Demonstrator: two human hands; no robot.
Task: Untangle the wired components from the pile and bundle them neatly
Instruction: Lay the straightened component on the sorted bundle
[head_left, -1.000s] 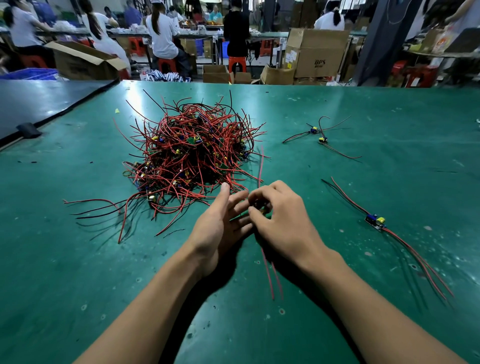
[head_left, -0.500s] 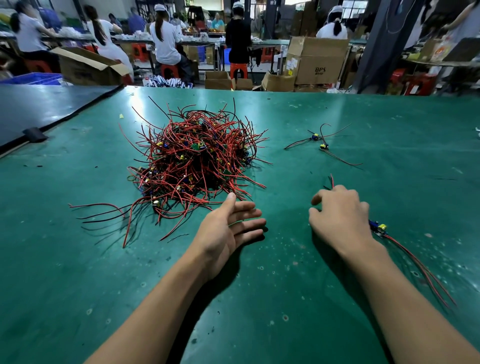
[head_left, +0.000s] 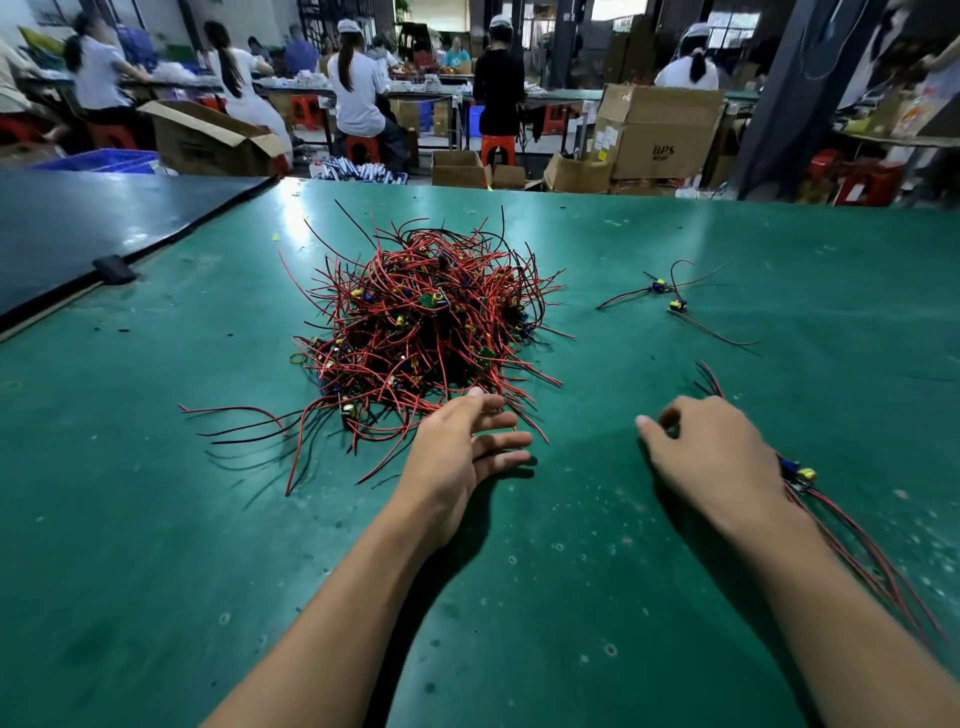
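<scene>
A tangled pile of red and black wired components, with small green boards and yellow and blue parts, lies on the green table ahead of me. My left hand reaches to the pile's near edge with straight spread fingers, the thumb tip touching the nearest wires. My right hand hovers low over the table with loosely curled fingers and holds nothing that I can see. Just right of it lie the separated components, their wires running side by side toward me. Two more loose components lie farther back on the right.
A darker table adjoins on the left, with a black block at the seam. Beyond the far edge stand cardboard boxes and several people at other benches.
A second ago both hands pinched one component in front of me. The right hand carried it to the separated set on the right and let go. The left hand moved up to the pile.
</scene>
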